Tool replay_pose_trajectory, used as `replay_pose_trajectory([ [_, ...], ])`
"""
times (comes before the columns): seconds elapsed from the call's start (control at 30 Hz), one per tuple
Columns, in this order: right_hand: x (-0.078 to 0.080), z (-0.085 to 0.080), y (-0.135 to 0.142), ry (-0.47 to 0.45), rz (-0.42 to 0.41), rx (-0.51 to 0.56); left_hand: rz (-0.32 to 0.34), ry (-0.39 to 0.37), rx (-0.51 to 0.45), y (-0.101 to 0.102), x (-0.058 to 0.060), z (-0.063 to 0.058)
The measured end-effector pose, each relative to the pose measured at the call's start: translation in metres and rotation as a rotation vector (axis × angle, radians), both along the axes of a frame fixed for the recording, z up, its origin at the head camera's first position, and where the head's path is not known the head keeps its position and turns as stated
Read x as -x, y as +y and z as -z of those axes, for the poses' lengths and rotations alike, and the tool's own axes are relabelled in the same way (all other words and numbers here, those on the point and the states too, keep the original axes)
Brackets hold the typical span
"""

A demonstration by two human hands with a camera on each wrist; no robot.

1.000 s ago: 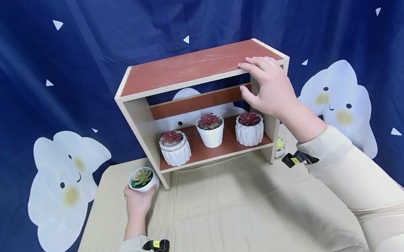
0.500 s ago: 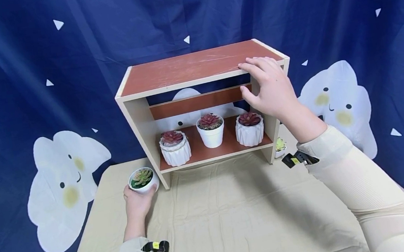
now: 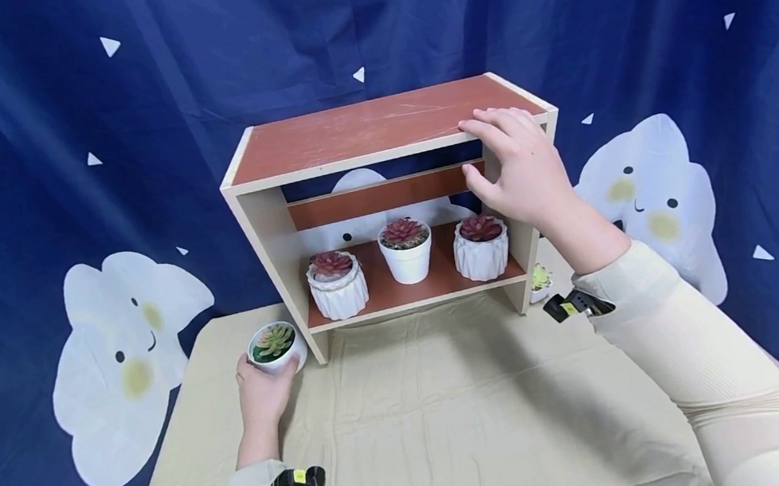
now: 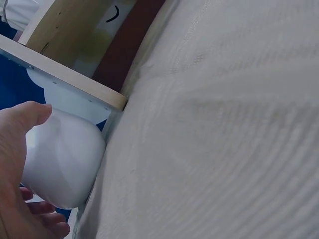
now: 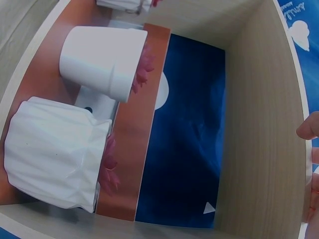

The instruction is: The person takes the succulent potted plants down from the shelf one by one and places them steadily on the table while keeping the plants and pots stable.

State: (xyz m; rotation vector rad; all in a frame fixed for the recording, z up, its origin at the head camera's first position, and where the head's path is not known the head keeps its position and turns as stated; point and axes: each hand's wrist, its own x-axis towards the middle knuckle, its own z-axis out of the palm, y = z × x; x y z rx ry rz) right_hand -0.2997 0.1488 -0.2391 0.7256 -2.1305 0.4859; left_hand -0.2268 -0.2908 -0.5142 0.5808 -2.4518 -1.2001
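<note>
At the shelf's left side, my left hand [image 3: 266,388] holds a round white pot [image 4: 67,157] with a green succulent [image 3: 273,342], thumb on one side and fingers on the other. The pot sits at the cloth's surface beside the shelf's left panel. My right hand [image 3: 521,164] rests at the front edge of the shelf [image 3: 376,128], near its right corner, fingers over the top and thumb lower in front. Inside stand three white pots with red succulents: a ribbed left pot [image 3: 340,293], a smooth middle pot [image 3: 409,263] and a ribbed right pot [image 5: 57,154].
Beyond the shelf's right panel, a small pot with a yellow-green succulent [image 3: 541,278] is partly hidden. A beige cloth [image 3: 411,433] covers the table. Behind hangs a blue curtain [image 3: 195,57] with white cloud shapes and triangles.
</note>
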Motion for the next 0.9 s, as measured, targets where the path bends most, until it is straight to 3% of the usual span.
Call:
replay_pose_trajectory([
  [0.47, -0.001, -0.001, 0.0, -0.004, 0.003, -0.005, -0.004, 0.045, 0.054, -0.001, -0.001, -0.006],
  [0.9, -0.001, -0.001, 0.001, -0.009, 0.008, -0.009, -0.005, 0.023, 0.067, -0.004, -0.004, -0.017],
])
